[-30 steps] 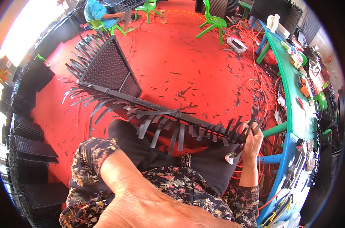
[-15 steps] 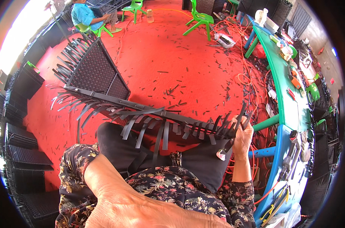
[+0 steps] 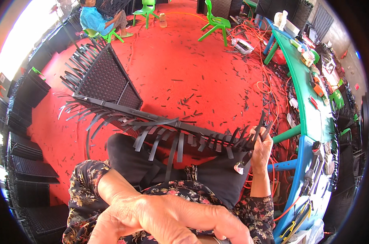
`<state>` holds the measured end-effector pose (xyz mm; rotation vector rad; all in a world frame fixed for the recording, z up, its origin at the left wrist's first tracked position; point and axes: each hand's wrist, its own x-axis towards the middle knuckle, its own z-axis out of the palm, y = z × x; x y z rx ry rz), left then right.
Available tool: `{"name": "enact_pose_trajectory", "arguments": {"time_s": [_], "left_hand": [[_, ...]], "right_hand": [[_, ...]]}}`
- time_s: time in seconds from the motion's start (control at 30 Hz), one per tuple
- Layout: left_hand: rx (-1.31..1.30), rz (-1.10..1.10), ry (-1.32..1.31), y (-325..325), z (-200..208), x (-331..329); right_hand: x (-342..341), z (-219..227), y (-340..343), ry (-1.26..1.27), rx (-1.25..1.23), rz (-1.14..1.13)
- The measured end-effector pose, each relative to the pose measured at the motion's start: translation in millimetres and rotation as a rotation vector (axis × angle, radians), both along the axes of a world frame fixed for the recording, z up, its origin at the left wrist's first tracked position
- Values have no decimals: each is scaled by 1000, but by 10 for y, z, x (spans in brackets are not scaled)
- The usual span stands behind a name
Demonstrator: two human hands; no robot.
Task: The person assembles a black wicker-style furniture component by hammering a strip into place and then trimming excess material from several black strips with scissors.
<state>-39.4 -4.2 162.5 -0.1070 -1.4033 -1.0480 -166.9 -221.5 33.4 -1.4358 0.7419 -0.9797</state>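
A black woven plastic-rattan frame (image 3: 107, 79) leans across my lap, its long bar (image 3: 160, 119) running from the far left toward my right side. Loose flat black strips (image 3: 180, 147) stick out and hang down all along the bar. At the frame's right end, my right hand (image 3: 262, 149) is closed around the edge and some of its strips. My left hand (image 3: 160, 217) is raised close to the camera over my floral top, away from the frame. Its fingers are bent but spread, with nothing seen in them; the lower edge cuts off the fingertips.
On the right stands a green and blue table (image 3: 292, 67) with tools, including red-handled pliers (image 3: 313, 102). Orange cord (image 3: 262, 87) and black scraps litter the red floor (image 3: 172, 61). Stacked woven panels (image 3: 32, 164) line the left. A person in blue (image 3: 96, 20) sits beyond; green chairs (image 3: 217, 22) stand behind.
My left hand has shifted and turned near the camera, so its fingers now show separately. My right hand keeps its hold at the frame's end. The whole view has shifted slightly.
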Motion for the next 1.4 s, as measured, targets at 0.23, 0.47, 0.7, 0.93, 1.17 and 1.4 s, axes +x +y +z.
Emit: {"name": "enact_pose_trajectory", "arguments": {"time_s": [0.23,0.47,0.7,0.93,1.17,1.4], "left_hand": [[-30,135,238,45,25,-261],[-21,-3,197,51,74,-176],[-7,-47,169,52,69,-131],[-143,160,201,-39,15,-94],[460,-139,-205,105,-213,119],[425,-123,-326,60,-375,112]], "right_hand": [[22,-14,-9,-6,-11,1],[21,-27,-25,-20,13,37],[-64,-109,-51,11,-7,3],[5,-52,-58,-10,-35,28],[-24,-39,-50,96,-104,-18],[23,10,-73,174,-166,-51]]}}
